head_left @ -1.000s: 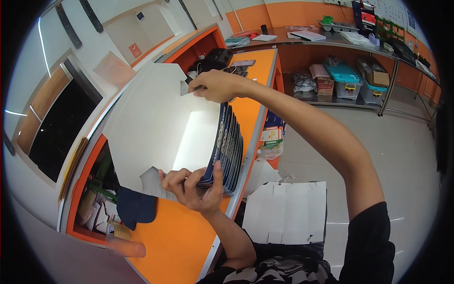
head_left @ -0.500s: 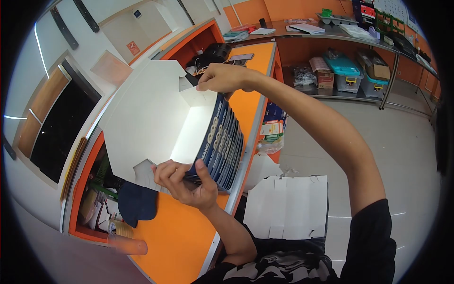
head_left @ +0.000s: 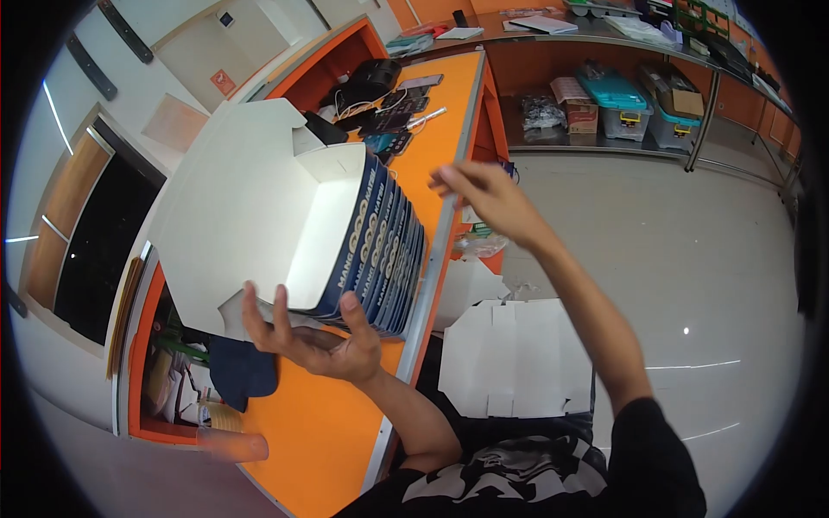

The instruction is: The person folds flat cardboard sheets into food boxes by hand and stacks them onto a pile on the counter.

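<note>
Nested paper food boxes (head_left: 371, 250), dark blue outside with white lettering, form a stack on the orange counter. The topmost box has a white inside (head_left: 324, 207) and a wide white lid flap (head_left: 229, 207) folded out to the left. My left hand (head_left: 324, 341) is open at the stack's near corner, its fingers spread by the lower edge of the top box; contact is hard to make out. My right hand (head_left: 488, 198), slightly blurred, is apart from the boxes, over the counter's right edge. Its fingers are loosely bent and hold nothing visible.
Flat white unfolded cardboard (head_left: 514, 358) lies at my lap. Phones and cables (head_left: 389, 121) are on the orange counter (head_left: 319, 432) behind the stack. A dark cap (head_left: 243, 373) and an orange-pink cup (head_left: 233, 445) are at the left. Lidded bins (head_left: 622, 116) stand under a far table.
My right hand has left the top box's far corner and moved right, toward me. The left hand's fingers have spread. The view has shifted slightly, revealing more phones.
</note>
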A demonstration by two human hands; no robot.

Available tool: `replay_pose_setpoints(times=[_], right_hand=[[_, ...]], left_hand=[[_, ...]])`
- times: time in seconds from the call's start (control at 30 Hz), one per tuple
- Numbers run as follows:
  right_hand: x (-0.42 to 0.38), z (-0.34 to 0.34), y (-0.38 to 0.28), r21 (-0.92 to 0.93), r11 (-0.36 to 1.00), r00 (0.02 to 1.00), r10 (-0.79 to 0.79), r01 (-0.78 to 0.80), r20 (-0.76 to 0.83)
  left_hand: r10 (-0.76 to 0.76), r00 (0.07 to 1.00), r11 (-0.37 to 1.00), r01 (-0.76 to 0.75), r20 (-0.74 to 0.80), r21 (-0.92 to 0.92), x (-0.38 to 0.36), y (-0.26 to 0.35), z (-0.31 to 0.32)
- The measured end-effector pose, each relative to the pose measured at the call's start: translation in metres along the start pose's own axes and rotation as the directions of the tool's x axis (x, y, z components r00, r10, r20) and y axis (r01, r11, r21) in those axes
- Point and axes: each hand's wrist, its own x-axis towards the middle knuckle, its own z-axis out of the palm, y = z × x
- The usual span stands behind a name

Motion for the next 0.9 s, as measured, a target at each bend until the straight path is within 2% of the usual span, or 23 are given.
replay_pose_setpoints(times=[0.03, 0.1, 0.13, 0.17, 0.2, 0.27, 0.3, 0.33, 0.4, 0.47, 0.53, 0.67, 0.73, 0.77, 0.83, 0.87, 0.9], right_hand=[[-0.017, 0.008, 0.019, 0.057, 0.998, 1.0, 0.001, 0.0, -0.03], [-0.052, 0.029, 0.038, 0.123, 0.992, 0.998, 0.011, -0.004, -0.056], [-0.069, 0.044, 0.04, 0.125, 0.992, 1.0, 0.001, -0.001, 0.003], [-0.08, 0.055, 0.042, 0.127, 0.992, 0.998, -0.009, 0.001, 0.062], [-0.086, 0.065, 0.045, 0.135, 0.991, 0.997, -0.005, -0.005, 0.072], [-0.09, 0.083, 0.05, -0.199, 0.955, 0.967, -0.189, 0.221, 0.171], [-0.084, 0.086, 0.051, -0.179, 0.963, 0.959, -0.159, 0.203, 0.235], [-0.077, 0.087, 0.055, -0.166, 0.966, 0.958, -0.155, 0.198, 0.241], [-0.065, 0.09, 0.064, -0.186, 0.946, 0.948, -0.222, 0.266, 0.228], [-0.058, 0.094, 0.064, -0.207, 0.949, 0.954, -0.185, 0.236, 0.238], [-0.055, 0.098, 0.066, -0.265, 0.935, 0.95, -0.163, 0.235, 0.267], [-0.057, 0.103, 0.069, -0.259, 0.921, 0.946, -0.236, 0.291, 0.221], [-0.068, 0.096, 0.069, -0.288, 0.916, 0.954, -0.233, 0.28, 0.186], [-0.075, 0.093, 0.07, -0.303, 0.904, 0.951, -0.257, 0.3, 0.175], [-0.103, 0.068, 0.08, -0.337, 0.909, 0.969, -0.213, 0.244, 0.127], [-0.122, 0.052, 0.085, -0.357, 0.909, 0.976, -0.197, 0.217, 0.092], [-0.145, 0.036, 0.097, -0.422, 0.902, 0.994, -0.107, 0.095, -0.004]], left_hand=[[-0.017, 0.998, 0.999, 0.014, 0.057, 0.048, -0.002, 0.0, -0.006], [-0.039, 0.999, 0.998, 0.038, 0.029, 0.056, -0.005, 0.003, -0.009], [-0.057, 0.998, 0.997, 0.057, -0.006, 0.056, -0.006, 0.005, -0.01], [-0.165, 0.986, 0.981, 0.166, -0.015, 0.098, -0.016, 0.007, -0.016], [-0.166, 0.986, 0.98, 0.166, -0.011, 0.111, -0.026, 0.011, -0.018], [-0.407, 0.908, 0.907, 0.415, -0.102, 0.072, -0.045, 0.019, -0.02], [-0.462, 0.887, 0.882, 0.457, 0.02, 0.115, -0.051, 0.022, -0.028], [-0.46, 0.887, 0.882, 0.454, 0.023, 0.13, -0.059, 0.025, -0.03], [-0.533, 0.827, 0.844, 0.504, 0.178, 0.185, -0.065, 0.034, -0.025], [-0.54, 0.805, 0.839, 0.492, 0.244, 0.233, -0.067, 0.033, -0.021], [-0.584, 0.754, 0.807, 0.578, 0.3, 0.121, -0.071, 0.031, -0.01], [-0.626, 0.735, 0.753, 0.657, 0.26, -0.042, -0.073, 0.031, 0.0], [-0.624, 0.729, 0.753, 0.657, 0.281, -0.033, -0.072, 0.035, 0.001], [-0.584, 0.772, 0.805, 0.591, 0.249, 0.054, -0.072, 0.036, 0.0], [-0.495, 0.847, 0.856, 0.438, 0.192, 0.274, -0.078, 0.042, -0.004], [-0.512, 0.834, 0.848, 0.452, 0.208, 0.276, -0.085, 0.051, -0.009], [-0.441, 0.877, 0.897, 0.426, 0.192, 0.114, -0.094, 0.066, -0.015]])
